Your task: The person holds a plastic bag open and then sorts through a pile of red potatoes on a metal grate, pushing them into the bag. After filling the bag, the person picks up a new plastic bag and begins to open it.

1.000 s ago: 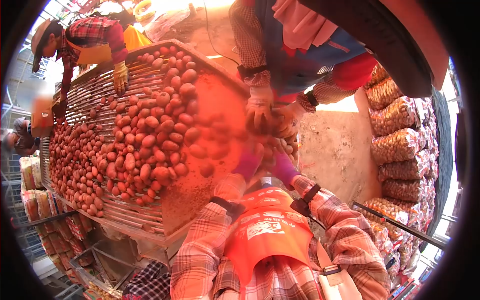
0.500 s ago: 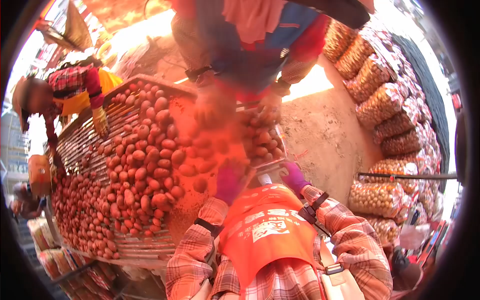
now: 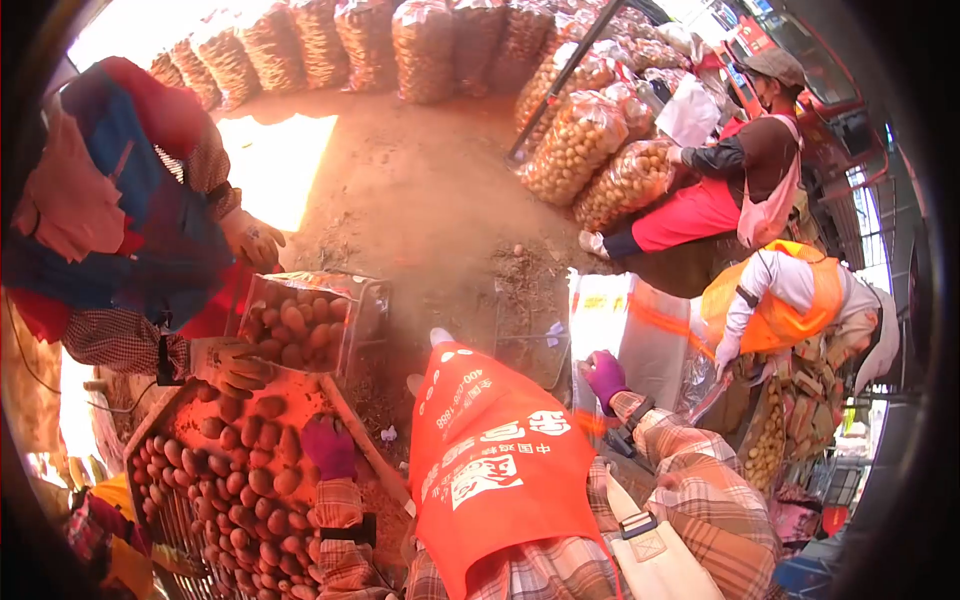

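Note:
In the lower left, my left hand (image 3: 330, 447), in a purple glove, rests at the side of the sorting table, its fingers loosely extended beside the potatoes (image 3: 262, 482). My right hand (image 3: 603, 380), also purple-gloved, reaches out to the right with fingers apart and slightly bent, at the near edge of a pile of white plastic bags (image 3: 600, 315). A crate (image 3: 345, 325) full of potatoes (image 3: 295, 325) stands at the table's end. A co-worker's gloved hands (image 3: 228, 366) are at its left side.
A co-worker in an orange vest (image 3: 785, 295) bends over the bags on the right. Behind, a person in a cap (image 3: 775, 70) is by filled potato sacks (image 3: 575, 145). More sacks (image 3: 425, 50) line the far side of the dirt floor (image 3: 420, 190). A dark pole (image 3: 565, 80) slants among them.
My view has swung to the right, bringing the white bags and two more people into sight. My right hand has moved from the crate's edge out to the bags; my left stays by the table.

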### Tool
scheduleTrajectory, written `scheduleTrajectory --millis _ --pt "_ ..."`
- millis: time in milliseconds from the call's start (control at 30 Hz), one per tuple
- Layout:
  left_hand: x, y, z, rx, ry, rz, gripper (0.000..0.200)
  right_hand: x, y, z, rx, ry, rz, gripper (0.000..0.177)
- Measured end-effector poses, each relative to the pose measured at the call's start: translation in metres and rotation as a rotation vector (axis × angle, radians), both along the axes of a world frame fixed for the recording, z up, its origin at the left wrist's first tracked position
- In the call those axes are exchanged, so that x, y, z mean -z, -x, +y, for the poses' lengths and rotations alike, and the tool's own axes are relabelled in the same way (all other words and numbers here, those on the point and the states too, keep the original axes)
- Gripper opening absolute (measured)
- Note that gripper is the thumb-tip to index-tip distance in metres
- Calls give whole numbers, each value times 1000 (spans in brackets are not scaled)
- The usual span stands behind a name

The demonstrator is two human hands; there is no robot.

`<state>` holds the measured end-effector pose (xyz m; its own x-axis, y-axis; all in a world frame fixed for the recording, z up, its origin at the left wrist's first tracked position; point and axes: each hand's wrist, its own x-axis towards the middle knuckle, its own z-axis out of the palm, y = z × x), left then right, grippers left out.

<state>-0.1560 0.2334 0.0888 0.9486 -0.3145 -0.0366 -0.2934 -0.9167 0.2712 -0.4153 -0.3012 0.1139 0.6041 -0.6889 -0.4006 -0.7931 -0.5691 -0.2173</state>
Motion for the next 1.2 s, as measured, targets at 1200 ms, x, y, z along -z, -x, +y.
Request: scheduleTrajectory --millis 1200 --pt "75 62 -369 480 558 991 31 -41 70 49 233 -7 -629 40"
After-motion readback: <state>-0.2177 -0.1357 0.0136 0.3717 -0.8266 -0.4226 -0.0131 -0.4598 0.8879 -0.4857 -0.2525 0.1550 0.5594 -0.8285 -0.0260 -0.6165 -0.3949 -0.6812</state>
